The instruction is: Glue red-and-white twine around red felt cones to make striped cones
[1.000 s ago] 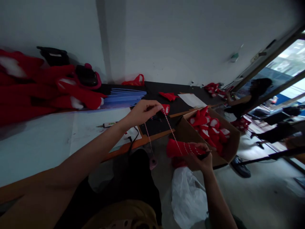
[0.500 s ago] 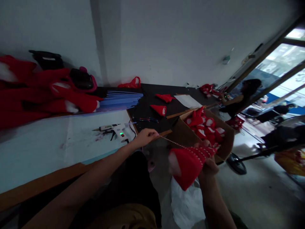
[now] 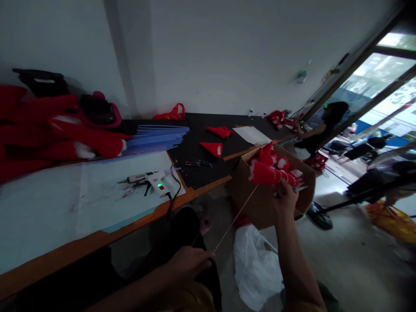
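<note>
red fabric makes up the cone point(image 3: 261, 174) that the right hand point(image 3: 286, 195) holds by its narrower part, the fingers curled around it from below. its long axis lies nearly level across the view: broad end to the left, taper to the right, dipping slightly that way. striped cord point(image 3: 235, 219) is wound around the narrower half, then stretches straight down and left from the cone to the left hand point(image 3: 191, 261), whose fingers pinch it. so the cone lies up and right of the left hand, well apart from it; the right hand is the nearer one. behind the cone stands a cardboard box point(image 3: 264, 212) with red pieces point(image 3: 282, 163); whether they touch, i cannot tell. on the counter point(image 3: 195, 176) lie a glue gun point(image 3: 156, 180) and a second cone point(image 3: 211, 149).
</note>
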Demonstrator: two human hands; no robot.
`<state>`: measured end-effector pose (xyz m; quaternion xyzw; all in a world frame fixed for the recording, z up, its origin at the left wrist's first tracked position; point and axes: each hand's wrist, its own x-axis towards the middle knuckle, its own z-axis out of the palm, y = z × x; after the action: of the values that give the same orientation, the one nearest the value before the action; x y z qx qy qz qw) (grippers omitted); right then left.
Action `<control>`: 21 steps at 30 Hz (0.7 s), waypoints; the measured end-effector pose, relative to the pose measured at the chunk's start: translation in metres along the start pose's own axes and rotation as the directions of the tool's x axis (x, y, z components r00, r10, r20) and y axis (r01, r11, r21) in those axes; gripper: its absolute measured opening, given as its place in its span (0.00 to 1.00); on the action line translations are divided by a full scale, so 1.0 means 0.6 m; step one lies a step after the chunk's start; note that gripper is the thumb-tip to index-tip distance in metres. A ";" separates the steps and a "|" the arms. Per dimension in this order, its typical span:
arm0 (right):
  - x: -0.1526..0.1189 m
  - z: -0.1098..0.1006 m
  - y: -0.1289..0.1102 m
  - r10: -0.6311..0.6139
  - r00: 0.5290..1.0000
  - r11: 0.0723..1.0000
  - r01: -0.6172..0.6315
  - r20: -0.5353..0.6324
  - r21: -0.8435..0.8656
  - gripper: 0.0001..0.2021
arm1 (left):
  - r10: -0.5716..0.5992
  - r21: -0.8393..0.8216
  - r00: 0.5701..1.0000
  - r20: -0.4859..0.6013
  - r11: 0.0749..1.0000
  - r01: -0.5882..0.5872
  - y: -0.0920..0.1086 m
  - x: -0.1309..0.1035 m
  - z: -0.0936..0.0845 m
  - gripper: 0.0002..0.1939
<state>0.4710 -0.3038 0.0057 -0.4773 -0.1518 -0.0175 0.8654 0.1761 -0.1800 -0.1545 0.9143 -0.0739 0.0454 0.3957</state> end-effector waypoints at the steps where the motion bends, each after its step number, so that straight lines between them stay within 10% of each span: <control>1: 0.002 -0.005 0.007 0.001 1.000 1.000 -0.001 -0.014 -0.020 0.19 | -0.007 0.038 1.000 0.022 0.999 0.006 0.005 -0.013 -0.006 0.19; 7: -0.019 -0.009 0.033 0.011 0.997 0.996 -0.017 -0.074 -0.085 0.17 | 0.035 0.171 0.993 0.115 0.984 -0.054 0.049 -0.032 -0.066 0.18; 13: -0.033 0.012 0.008 -0.019 0.995 0.997 0.011 -0.094 -0.079 0.19 | 0.035 0.287 0.995 -0.094 0.958 -0.006 0.092 0.002 -0.153 0.14; 21: -0.049 0.016 -0.014 -0.043 0.999 0.998 0.042 -0.033 -0.047 0.17 | 0.085 0.221 0.949 -0.303 0.975 -0.017 0.054 0.061 -0.246 0.16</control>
<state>0.4393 -0.3040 0.0092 -0.4935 -0.1466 -0.0476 0.8560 0.2029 -0.0977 -0.0250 0.9310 -0.0289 0.2067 0.2995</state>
